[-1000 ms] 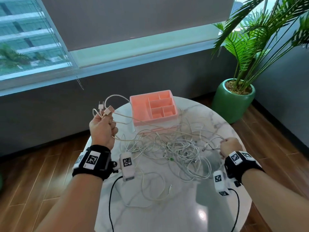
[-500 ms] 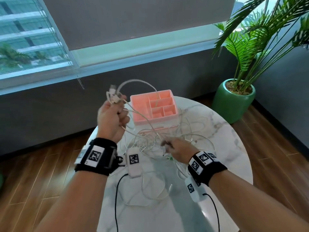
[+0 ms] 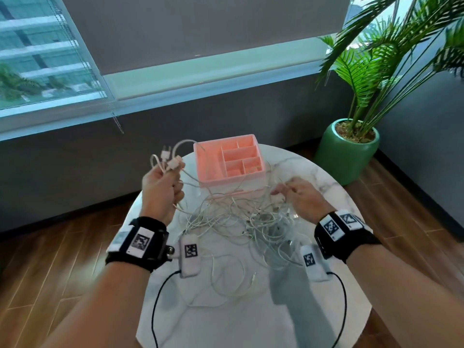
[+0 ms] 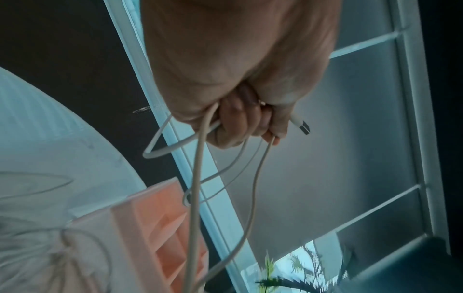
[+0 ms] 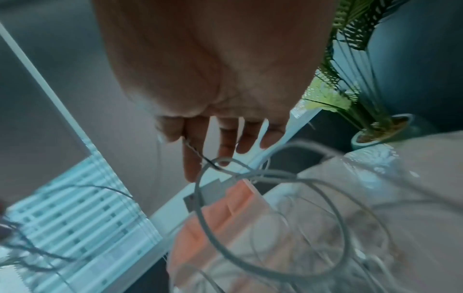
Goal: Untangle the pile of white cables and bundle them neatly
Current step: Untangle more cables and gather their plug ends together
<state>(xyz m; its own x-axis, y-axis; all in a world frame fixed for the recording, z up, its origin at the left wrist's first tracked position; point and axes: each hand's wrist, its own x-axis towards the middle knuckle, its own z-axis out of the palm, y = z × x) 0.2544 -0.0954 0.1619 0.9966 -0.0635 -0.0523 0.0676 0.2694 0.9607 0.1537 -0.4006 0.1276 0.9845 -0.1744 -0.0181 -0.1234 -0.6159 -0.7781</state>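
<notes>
A tangled pile of white cables (image 3: 251,222) lies mid-table on the round marble table (image 3: 313,310). My left hand (image 3: 163,187) is raised at the pile's left and grips several cable ends; their plugs (image 3: 170,162) stick up above the fist. In the left wrist view the left hand (image 4: 240,126) is curled round those cables, a USB plug (image 4: 302,126) pokes out, and strands (image 4: 198,178) hang down. My right hand (image 3: 288,192) hovers over the pile's far right. In the right wrist view the right hand (image 5: 200,138) pinches a thin cable (image 5: 198,153) between thumb and index finger, other fingers straight.
A pink compartment organizer (image 3: 208,159) stands at the table's far edge, with cables running against its front. A green pot with a palm (image 3: 351,156) stands on the floor at the back right. A grey wall and a window lie beyond the table.
My right hand swung from the right edge into the pile's middle, then moved out to its far right. The left hand stayed raised with the same cable ends.
</notes>
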